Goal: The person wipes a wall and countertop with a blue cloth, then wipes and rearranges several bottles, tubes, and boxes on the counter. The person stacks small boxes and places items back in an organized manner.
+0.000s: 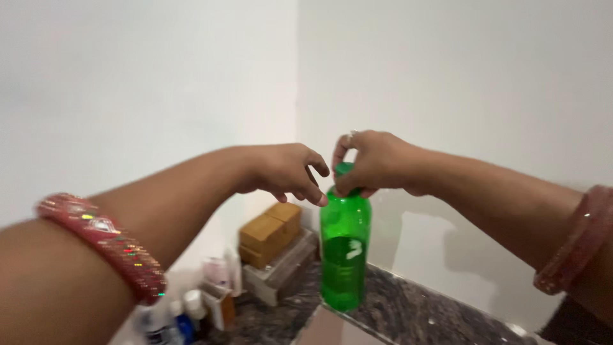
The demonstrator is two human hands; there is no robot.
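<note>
Above the dark stone tabletop (pixel 408 306), the green bottle (pixel 345 255) hangs upright. Right hand (pixel 373 163) pinches the green cap (pixel 344 168), which sits on the neck. Left hand (pixel 284 171), fingers curled loosely, touches the shoulder without gripping. Cap removal not yet evident.

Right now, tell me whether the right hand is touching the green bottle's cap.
Touching. The head view shows the right hand with its fingers wrapped around the green cap on top of the green bottle, with no gap visible.
</note>
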